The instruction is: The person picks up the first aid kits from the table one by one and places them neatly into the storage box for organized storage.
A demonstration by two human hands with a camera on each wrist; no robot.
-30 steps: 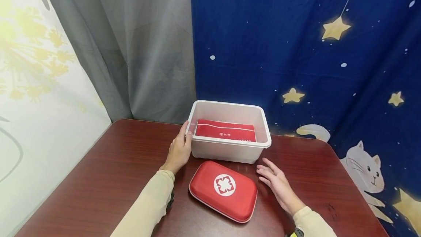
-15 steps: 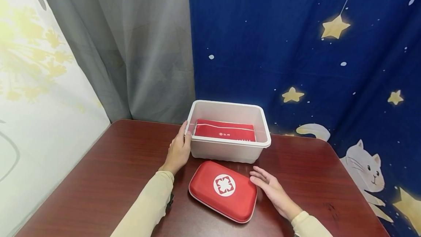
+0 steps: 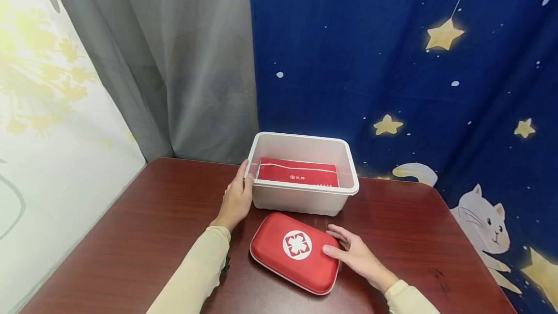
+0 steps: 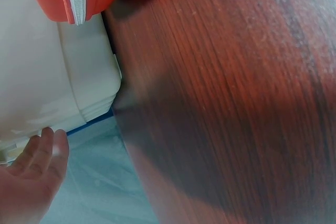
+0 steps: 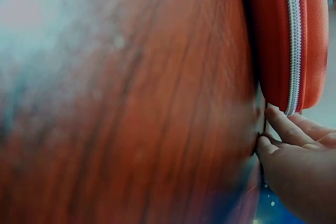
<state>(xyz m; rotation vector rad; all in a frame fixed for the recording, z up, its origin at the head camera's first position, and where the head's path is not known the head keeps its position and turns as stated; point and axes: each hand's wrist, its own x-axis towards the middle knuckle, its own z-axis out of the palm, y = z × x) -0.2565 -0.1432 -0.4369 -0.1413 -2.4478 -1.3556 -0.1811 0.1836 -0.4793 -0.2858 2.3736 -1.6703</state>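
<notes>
Altogether, two hands touch one bin, one case.

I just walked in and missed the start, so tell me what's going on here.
A person's left hand rests against the left side of a white bin holding a flat red item. The right hand is at the right end of a red case, thumb over its top. The case lies on the table, in front of the bin.

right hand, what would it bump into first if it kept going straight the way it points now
Most likely the red zippered case: in the head view the right hand points at its right end. Depth leaves any contact unclear.
</notes>
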